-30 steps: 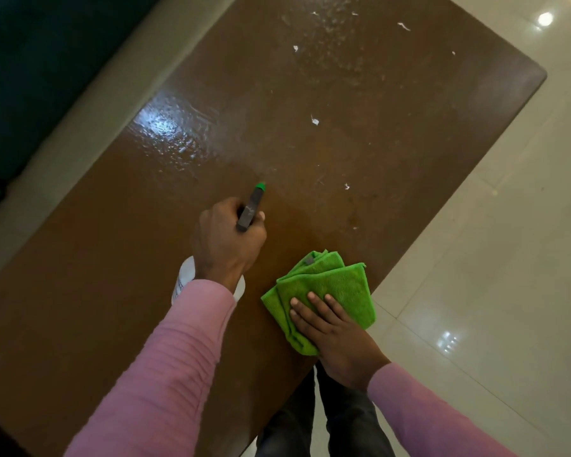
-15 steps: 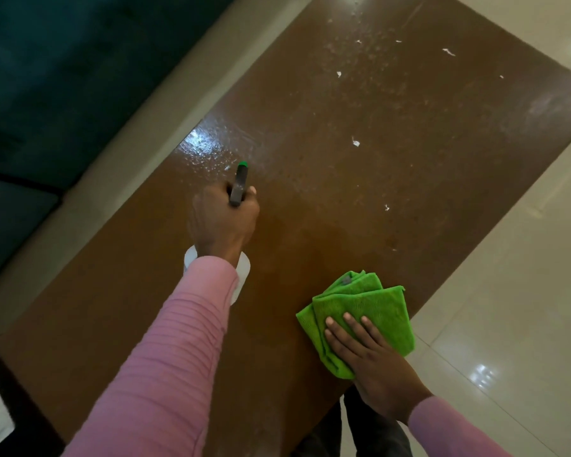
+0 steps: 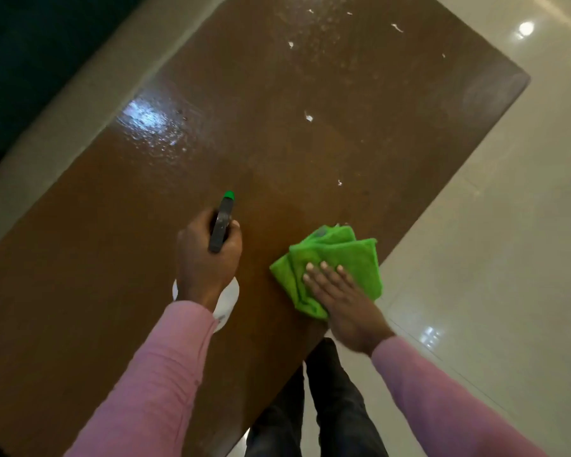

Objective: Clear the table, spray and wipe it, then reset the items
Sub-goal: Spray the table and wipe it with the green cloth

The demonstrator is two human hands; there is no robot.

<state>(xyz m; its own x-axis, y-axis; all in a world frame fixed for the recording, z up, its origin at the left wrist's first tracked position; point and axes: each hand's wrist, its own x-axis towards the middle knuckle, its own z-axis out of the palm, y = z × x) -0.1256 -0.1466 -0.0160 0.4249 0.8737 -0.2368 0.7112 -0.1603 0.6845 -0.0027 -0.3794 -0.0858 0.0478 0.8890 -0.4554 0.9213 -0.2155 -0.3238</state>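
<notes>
Gripping green-tipped white spray bottle (image 3: 221, 227) in curled left hand (image 3: 208, 260) mid-frame, pressing flat right hand (image 3: 343, 303) on folded fuzzy green cloth (image 3: 350, 255) atop glossy brown table (image 3: 310, 94).

Spray bottle (image 3: 221, 225) left of cloth (image 3: 337, 258), both over table (image 3: 80, 258).

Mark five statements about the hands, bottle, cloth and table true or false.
1. The left hand grips a spray bottle. True.
2. The cloth under the right hand is blue. False: it is green.
3. The cloth lies folded on the table. True.
4. The table holds no scraps. False: white scraps lie on it.
5. A wet patch shines on the table. True.
</notes>
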